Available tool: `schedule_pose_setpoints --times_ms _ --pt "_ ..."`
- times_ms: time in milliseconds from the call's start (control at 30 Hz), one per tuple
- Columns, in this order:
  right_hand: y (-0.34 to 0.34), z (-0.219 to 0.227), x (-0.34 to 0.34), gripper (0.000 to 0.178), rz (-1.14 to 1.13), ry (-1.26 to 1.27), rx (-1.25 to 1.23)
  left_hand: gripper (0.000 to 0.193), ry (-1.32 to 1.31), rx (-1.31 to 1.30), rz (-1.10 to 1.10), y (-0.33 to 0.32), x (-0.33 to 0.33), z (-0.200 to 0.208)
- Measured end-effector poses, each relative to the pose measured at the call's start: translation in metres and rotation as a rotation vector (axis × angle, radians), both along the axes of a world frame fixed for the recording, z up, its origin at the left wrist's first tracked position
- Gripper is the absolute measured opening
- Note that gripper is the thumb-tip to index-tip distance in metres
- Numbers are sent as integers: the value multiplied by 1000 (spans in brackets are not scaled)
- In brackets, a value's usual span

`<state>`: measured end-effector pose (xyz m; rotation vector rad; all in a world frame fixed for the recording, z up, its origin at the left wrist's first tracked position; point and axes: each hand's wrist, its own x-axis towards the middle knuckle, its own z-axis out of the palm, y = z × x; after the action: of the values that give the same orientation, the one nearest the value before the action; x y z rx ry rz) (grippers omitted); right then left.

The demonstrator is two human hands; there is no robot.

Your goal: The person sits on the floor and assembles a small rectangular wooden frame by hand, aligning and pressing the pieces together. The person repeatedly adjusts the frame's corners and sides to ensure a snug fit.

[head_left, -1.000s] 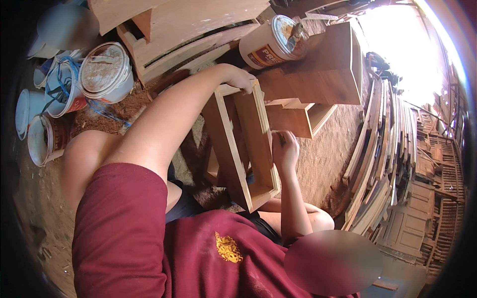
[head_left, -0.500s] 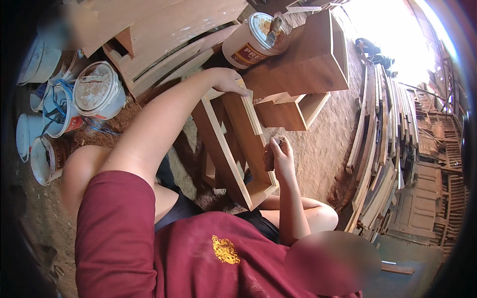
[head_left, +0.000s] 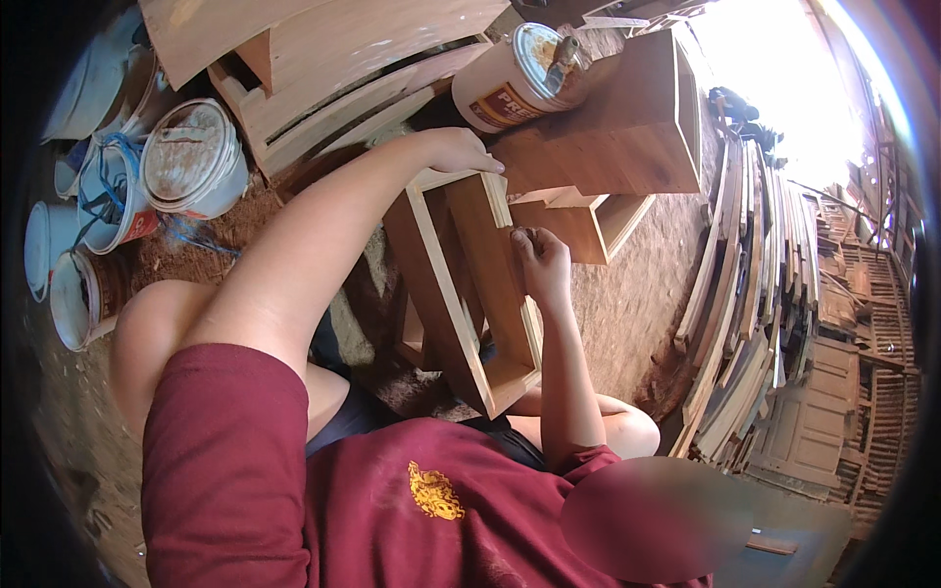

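Observation:
An open rectangular wooden box frame (head_left: 446, 294) stands tilted between my bent legs, its near corner close to my lap. My left hand (head_left: 459, 151) reaches across to its far end and grips the rim there, fingers partly hidden. At the frame's right edge is my right hand (head_left: 545, 263), fingers pinched together against the wood. What it pinches is mostly hidden now; the earlier frame shows a small folded brown piece that looks like sandpaper. Beyond the frame lie a smaller wooden box (head_left: 573, 227) and a larger wooden box (head_left: 608, 132).
A white paint bucket (head_left: 497, 90) with a brush on its lid stands beyond my left hand. Several buckets, one a lidded white bucket (head_left: 193, 162), crowd the left. Large wooden panels (head_left: 343, 59) stand at the back left. Long planks (head_left: 730, 294) are stacked at right.
My right hand has moved away from me along the frame's right edge, and the brown piece in it is now mostly hidden. My left hand stays at the far end. The view has shifted slightly.

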<state>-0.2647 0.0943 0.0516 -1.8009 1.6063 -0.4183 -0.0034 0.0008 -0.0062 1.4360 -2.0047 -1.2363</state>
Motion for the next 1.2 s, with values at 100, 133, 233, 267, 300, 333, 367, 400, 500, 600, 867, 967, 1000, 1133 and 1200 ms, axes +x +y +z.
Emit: schedule_pose_setpoints --times_ms 100,133,233,267,300,333,367,400,500,600,867,967,1000,1133,1200 --pt "-3 -9 -3 26 84 157 -202 77 -83 33 -32 1 -4 10" --pt "-3 -13 -6 26 109 192 -266 77 -99 38 -29 2 -5 14" --pt "3 0 5 26 122 321 -260 78 -103 52 -22 3 -2 10" --pt "4 1 6 25 137 296 -289 78 -98 51 -25 2 -1 10" --pt "5 1 6 24 152 270 -318 78 -98 58 -27 1 -1 9" --pt "6 1 7 23 167 244 -346 79 -99 66 -28 0 -1 8" --pt "7 0 9 22 170 247 -399 79 -102 72 -32 -1 -2 8" --pt "9 -2 10 21 173 249 -451 80 -98 62 -25 -1 -3 6" --pt "15 -7 11 21 196 365 -569 81 -88 45 -16 1 -3 8" --pt "20 -13 11 22 203 411 -646 80 -61 56 -7 3 -2 10" --pt "2 -21 23 27 283 376 -774 74 -43 73 33 0 -1 6" --pt "5 -23 22 28 265 395 -777 74 -24 78 62 3 -5 4" --pt "9 -25 19 29 249 410 -775 74 -14 82 53 2 -4 4" --pt "9 -24 22 28 243 434 -822 75 3 94 47 1 -2 4" --pt "4 -30 19 27 265 438 -843 75 -1 91 47 2 -1 5"
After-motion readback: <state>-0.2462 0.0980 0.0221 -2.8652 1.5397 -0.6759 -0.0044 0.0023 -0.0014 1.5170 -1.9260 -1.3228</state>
